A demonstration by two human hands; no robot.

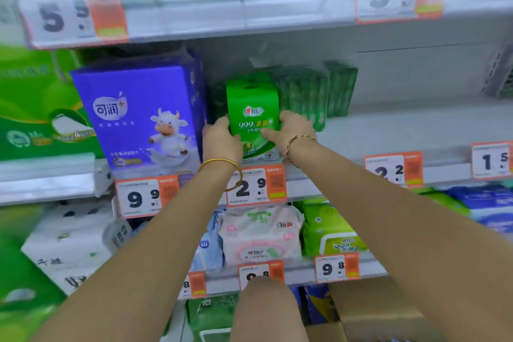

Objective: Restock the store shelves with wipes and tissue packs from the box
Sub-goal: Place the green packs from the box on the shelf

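A green wipes pack (252, 108) stands upright at the front of the middle shelf (388, 130), above the 2.9 price tag (256, 186). My left hand (220, 140) grips its left edge and my right hand (291, 130) grips its right edge, thumb across the front. Behind and to the right stands a row of similar green packs (313, 91). A cardboard box (383, 316) shows at the bottom right.
A purple tissue box with a cow picture (144, 116) stands right beside the pack on the left. The shelf to the right of the green row is bare. Pink (261, 236) and green wipes packs (330, 230) fill the shelf below. Large green packs (36, 100) sit far left.
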